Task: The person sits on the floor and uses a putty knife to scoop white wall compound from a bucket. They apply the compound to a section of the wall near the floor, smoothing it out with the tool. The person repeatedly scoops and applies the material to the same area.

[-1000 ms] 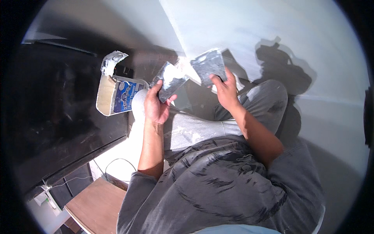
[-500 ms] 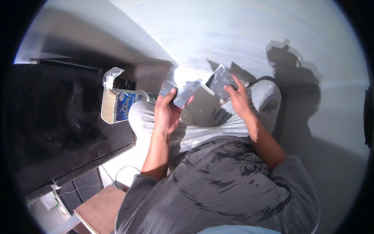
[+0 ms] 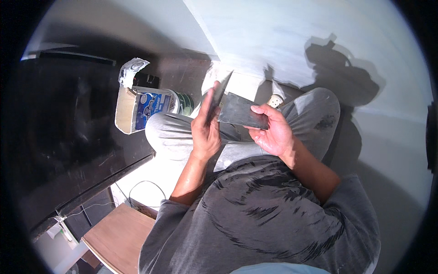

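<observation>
Dark grey and flat, the right plate was pinched in my right hand near mid-frame, thumb on top, fingers curled beneath. It reached left from that hand, its long axis nearly level across the picture, dipping slightly rightward. Just left of centre, my left hand gripped the left plate, fingers almost straight along it; that one showed nearly edge-on, leaning up and right. The right plate's left end came close to my left hand, though I couldn't tell whether the plates touched. Farther out, upper left, was a blue-labelled container.
</observation>
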A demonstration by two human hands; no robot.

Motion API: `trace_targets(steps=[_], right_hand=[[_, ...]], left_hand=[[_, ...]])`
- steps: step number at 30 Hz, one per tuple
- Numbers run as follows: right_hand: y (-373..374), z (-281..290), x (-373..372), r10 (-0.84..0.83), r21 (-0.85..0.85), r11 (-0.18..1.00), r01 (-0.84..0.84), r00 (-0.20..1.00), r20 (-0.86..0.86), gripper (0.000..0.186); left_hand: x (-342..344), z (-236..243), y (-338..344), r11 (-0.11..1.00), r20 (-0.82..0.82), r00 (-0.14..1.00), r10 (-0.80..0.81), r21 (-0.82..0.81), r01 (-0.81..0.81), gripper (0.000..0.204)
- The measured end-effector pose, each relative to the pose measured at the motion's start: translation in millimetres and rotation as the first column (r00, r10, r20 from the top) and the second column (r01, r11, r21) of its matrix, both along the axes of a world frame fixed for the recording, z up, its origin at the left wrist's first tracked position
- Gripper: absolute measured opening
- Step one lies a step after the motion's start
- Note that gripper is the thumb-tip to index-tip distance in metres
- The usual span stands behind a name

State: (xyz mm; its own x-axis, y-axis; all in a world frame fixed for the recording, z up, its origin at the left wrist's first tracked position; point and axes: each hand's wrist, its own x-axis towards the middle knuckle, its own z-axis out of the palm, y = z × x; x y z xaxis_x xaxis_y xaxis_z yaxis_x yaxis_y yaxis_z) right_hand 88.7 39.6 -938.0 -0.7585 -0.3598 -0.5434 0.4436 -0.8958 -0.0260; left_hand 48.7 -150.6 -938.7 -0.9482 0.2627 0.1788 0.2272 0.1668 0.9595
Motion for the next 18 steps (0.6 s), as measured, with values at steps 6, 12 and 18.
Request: trace_targets(steps=[6, 12, 18], right_hand=[[20, 26, -8, 0.149, 0.088, 0.986, -0.142, 0.986, -0.078, 0.018], [55, 31, -7, 0.098, 0.211, 0.975, -0.063, 0.983, -0.156, 0.015], [87, 61, -20, -0.139, 0.412, 0.853, 0.322, 0.899, -0.415, 0.026]], left_hand=[[-10, 13, -11, 0.946, -0.388, 0.864, -0.320, -0.180, 0.270, 0.077], [-21, 25, -14, 0.865, -0.386, 0.789, -0.478, -0.361, 0.348, 0.073], [18, 20, 0, 0.985, 0.413, 0.910, 0.024, 0.148, -0.093, 0.037]])
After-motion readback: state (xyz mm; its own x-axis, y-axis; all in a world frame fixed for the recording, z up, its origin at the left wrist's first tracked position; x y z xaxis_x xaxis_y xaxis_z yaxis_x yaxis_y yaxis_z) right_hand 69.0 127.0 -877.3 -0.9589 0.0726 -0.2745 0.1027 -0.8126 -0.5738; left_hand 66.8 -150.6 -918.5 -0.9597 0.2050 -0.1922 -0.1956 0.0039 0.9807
